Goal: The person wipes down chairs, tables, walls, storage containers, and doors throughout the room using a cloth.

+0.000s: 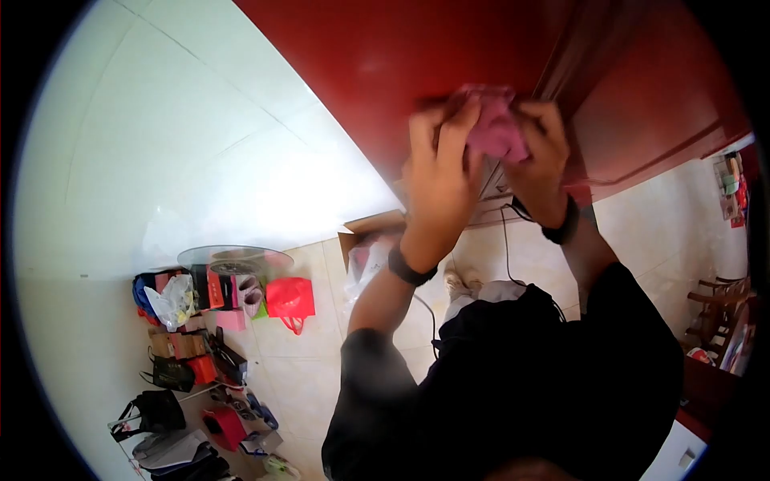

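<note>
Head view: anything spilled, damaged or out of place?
No spill or damage visible. Left of frame, the floor looks untidy: bags lie jumbled. Pink cloth bunched between left hand and right hand: nothing odd.

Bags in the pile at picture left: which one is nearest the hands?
The red bag with looped handles, at the pile's right-hand end. The white plastic bag and black bags lie farther left, farther from the left hand.

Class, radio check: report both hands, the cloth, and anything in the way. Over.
Left hand and right hand gripping pink cloth. Cloth bunched over red surface; contact unclear. Dark cable near right wrist, possible snag.
</note>
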A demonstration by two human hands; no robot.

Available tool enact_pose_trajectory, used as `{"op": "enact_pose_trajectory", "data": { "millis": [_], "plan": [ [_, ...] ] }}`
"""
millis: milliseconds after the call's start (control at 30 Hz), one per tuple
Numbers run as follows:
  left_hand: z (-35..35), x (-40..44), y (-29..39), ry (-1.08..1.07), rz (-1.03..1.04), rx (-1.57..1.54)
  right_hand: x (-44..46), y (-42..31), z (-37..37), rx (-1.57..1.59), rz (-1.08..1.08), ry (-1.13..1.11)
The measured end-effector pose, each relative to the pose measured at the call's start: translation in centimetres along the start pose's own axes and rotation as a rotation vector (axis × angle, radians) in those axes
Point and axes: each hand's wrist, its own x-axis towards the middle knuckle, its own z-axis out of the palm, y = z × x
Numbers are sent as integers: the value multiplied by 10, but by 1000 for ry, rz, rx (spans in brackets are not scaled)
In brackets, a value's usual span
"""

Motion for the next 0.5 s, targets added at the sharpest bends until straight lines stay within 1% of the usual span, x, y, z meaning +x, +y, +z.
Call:
{"op": "enact_pose_trajectory", "data": {
  "millis": [33, 133, 233, 367, 433, 500],
  "plan": [
    [2, 11, 10, 24, -1, -17, 15, -1, -6, 0, 9, 50],
    [10, 43, 32, 108, 131, 18, 47, 4, -22, 38, 12, 136],
    [18, 48, 34, 149, 194, 64, 46, 11, -19, 53, 13, 177],
    [24, 22, 29, 59, 69, 100, 18, 19, -13, 134, 61, 140],
    [24, 2, 23, 3, -29, 120, -2, 22, -9, 149, 95, 71],
    [24, -20, 10, -32, -66, 173, -24, 24, -2, 138, 99, 19]
  ]
}}
